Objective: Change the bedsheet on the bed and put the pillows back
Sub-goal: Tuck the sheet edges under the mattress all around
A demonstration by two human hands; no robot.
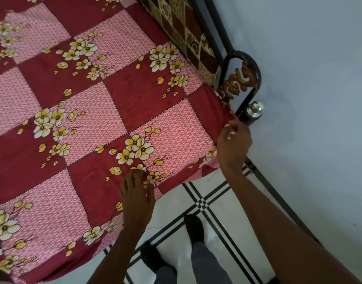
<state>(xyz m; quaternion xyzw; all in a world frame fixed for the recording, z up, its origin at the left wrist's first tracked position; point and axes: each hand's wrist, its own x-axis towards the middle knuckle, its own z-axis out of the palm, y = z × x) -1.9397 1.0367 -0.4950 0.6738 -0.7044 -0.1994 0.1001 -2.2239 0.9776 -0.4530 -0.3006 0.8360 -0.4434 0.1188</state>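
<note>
Bedsheet: a dark red and pink checked cotton bedsheet [98,103] printed with yellow-and-white flowers lies spread flat over the bed, covering it up to the corner post; its near edge hangs a little over the side of the bed.
Landmark: a black metal corner post with a shiny silver ball cap [256,108] stands at the bed's corner, close to the wall.
Left hand: the left hand [138,191] lies on the sheet near the bed's side edge, well away from the corner post; fingers straight and spread, fingertips pressing the cloth at a flower print, gripping nothing.
Right hand: the right hand [234,140] is just beside the corner post, at the sheet's corner; its fingers are curled and appear to pinch the sheet's edge where the cloth bunches against the post.
Bed frame: a black metal end rail with a gold scroll ornament [237,78] rises directly behind the corner post.
Mattress: a brown and cream patterned mattress side [188,31] shows uncovered along the end rail, beyond the corner post.
Floor: white tiles with black double stripes [206,203] lie below the corner post, beside the bed.
Person: grey trouser legs and dark-socked feet [194,226] stand on the tiles, between the bed's side and the wall.
Wall: a pale blue-grey wall [309,78] runs behind the corner post.
Pillows: none can be seen here.
</note>
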